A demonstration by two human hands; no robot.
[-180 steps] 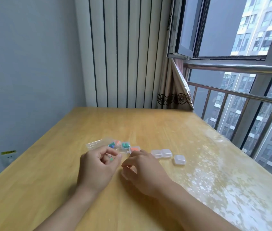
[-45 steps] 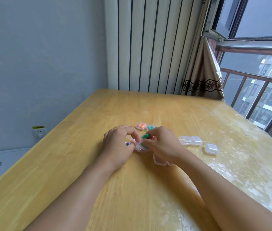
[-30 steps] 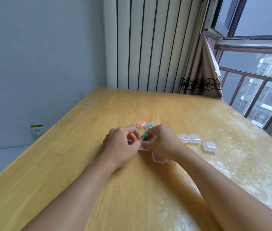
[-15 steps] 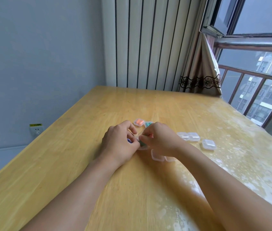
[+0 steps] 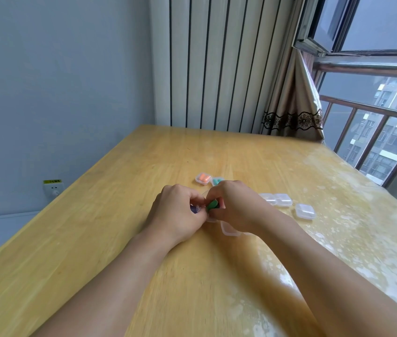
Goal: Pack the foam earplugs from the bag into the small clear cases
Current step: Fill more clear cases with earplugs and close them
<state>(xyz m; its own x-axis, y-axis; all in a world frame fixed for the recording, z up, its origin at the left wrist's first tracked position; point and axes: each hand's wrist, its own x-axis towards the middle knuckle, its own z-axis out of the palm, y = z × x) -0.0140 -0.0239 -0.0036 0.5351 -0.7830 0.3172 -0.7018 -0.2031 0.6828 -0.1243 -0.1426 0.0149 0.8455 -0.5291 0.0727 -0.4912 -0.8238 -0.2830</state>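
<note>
Two hands are met at mid-bench (image 5: 124, 239), fingertips touching. Left hand (image 5: 176, 216): grip closed on crumpled clear bag (image 5: 196, 209), a dark blue earplug seen through the film; bag mostly hidden by fingers. Right hand (image 5: 235, 206): grip pinched on green foam earplug (image 5: 212, 205), held at bag mouth, betw. the two hands. Open clear case (image 5: 229, 230): on bench under right hand, partly covered; contents cannot be told. Filled cases, 2 pcs, just beyond hands: orange-plug case (image 5: 203, 178) and teal-plug case (image 5: 217, 181), side by side, teal one part hidden by right hand. Empty cases, 3 pcs, right of hands: joined pair (image 5: 276, 199), then single case (image 5: 305, 211) nearby. Wall socket (image 5: 53, 189) is seen at left, below bench level.
</note>
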